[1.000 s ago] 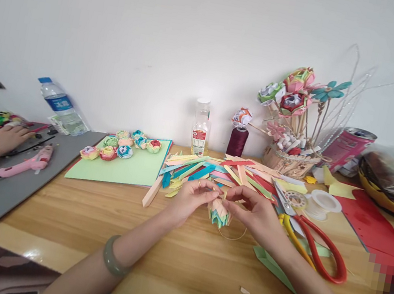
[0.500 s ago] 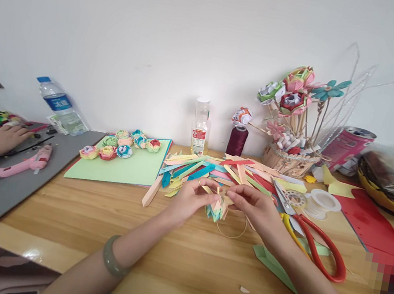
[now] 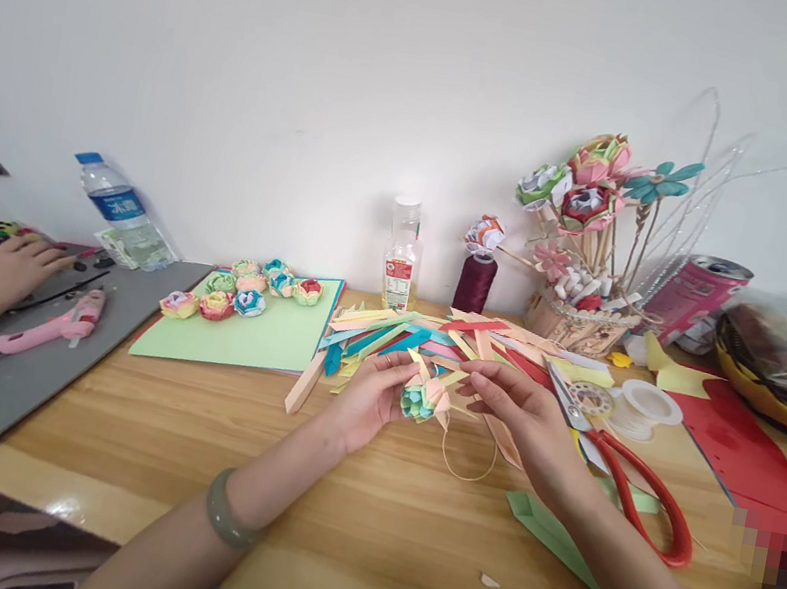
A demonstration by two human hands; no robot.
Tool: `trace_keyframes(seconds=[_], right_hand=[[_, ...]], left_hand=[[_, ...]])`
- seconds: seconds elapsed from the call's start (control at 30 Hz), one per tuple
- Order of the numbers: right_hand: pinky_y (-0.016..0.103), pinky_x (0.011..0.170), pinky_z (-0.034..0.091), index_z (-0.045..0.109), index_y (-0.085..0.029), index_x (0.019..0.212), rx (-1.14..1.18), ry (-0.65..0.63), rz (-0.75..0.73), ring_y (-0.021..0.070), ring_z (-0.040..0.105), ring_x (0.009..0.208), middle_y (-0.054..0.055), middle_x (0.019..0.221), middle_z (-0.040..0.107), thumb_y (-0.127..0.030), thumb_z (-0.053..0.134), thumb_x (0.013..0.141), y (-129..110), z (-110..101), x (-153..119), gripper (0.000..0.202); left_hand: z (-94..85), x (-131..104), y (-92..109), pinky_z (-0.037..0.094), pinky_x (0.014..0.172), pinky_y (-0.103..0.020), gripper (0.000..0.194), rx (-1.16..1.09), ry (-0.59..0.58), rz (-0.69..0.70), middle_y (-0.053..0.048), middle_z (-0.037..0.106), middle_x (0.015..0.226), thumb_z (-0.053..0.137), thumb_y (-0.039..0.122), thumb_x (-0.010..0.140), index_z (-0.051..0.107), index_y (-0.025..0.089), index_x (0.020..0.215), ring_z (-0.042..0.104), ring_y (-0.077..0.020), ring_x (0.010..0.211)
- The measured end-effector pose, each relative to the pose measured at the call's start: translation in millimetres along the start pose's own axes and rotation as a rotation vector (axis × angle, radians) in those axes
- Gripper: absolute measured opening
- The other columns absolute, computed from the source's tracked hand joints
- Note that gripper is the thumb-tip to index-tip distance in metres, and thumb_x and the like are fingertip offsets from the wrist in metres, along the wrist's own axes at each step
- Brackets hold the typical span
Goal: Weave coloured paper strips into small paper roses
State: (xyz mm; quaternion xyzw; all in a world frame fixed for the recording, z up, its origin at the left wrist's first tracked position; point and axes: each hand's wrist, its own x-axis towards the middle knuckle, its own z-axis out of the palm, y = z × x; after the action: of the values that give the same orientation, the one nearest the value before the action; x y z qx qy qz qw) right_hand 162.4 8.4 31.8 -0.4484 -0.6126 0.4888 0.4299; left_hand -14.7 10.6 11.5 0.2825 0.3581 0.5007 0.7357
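Note:
A small folded paper flower [image 3: 418, 401], with green and blue petals in the middle and peach and yellow points around it, is held above the table. My left hand [image 3: 376, 395] grips it from the left, fingers closed behind its edge. At the flower's right side, the fingertips of my right hand [image 3: 521, 413] are pinched at a pale yellow petal tip. A thin cord loop [image 3: 466, 476] hangs just below, between the hands. Behind them lies a pile of coloured folded paper strips [image 3: 392, 340].
Red-handled scissors [image 3: 661, 504] and a white spool [image 3: 646, 405] lie at right. Several finished paper flowers [image 3: 249, 303] rest on green paper [image 3: 225, 341]. A co-worker's hand [image 3: 12, 273] and a pink glue gun [image 3: 52, 328] are at left. A bottle [image 3: 400, 255] stands behind.
The paper flower has turned so its green and blue middle faces me. My left hand has shifted slightly left and lower around it, and the two hands are a little farther apart.

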Motion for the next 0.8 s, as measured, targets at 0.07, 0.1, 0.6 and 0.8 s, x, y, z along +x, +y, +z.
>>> trace_keyframes(seconds=[0.07,0.1,0.6,0.8], right_hand=[[0.032,0.077,0.047,0.062,-0.02,0.092,-0.082,0.039,-0.089,0.0207,0.059,0.09,0.006,0.097,0.064,-0.045,0.057,0.077,1.0,1.1,-1.2,0.03],[0.033,0.078,0.047,0.061,-0.02,0.093,-0.135,0.046,-0.136,0.0212,0.058,0.092,0.006,0.098,0.063,-0.044,0.056,0.078,2.0,2.0,-1.8,0.029],[0.035,0.079,0.046,0.062,-0.02,0.095,-0.385,-0.054,-0.394,0.0213,0.058,0.09,0.008,0.096,0.064,-0.032,0.055,0.082,5.7,8.3,-6.3,0.019],[0.029,0.068,0.045,0.061,-0.017,0.077,-0.285,-0.103,-0.286,0.0179,0.058,0.075,0.005,0.08,0.064,-0.034,0.054,0.082,2.3,7.7,-4.2,0.019]], left_hand=[[1.6,-1.7,-0.2,0.043,0.054,-0.021,0.02,0.069,0.004,0.016,0.003,0.058,0.064,0.073,0.025,0.06,0.06,0.017,0.073,0.053,-0.0076,0.055],[2.7,-2.8,-0.6,0.042,0.053,-0.021,0.02,0.122,0.004,0.035,0.003,0.057,0.061,0.073,0.026,0.061,0.059,0.016,0.072,0.052,-0.0075,0.054],[6.1,-5.9,-7.6,0.041,0.062,-0.023,0.017,0.537,0.011,0.357,0.0,0.06,0.072,0.07,0.022,0.062,0.059,0.015,0.073,0.053,-0.0107,0.065],[7.8,-6.6,-4.8,0.037,0.055,-0.021,0.023,0.484,-0.024,0.295,0.003,0.053,0.063,0.073,0.023,0.058,0.053,0.015,0.065,0.048,-0.0074,0.057]])
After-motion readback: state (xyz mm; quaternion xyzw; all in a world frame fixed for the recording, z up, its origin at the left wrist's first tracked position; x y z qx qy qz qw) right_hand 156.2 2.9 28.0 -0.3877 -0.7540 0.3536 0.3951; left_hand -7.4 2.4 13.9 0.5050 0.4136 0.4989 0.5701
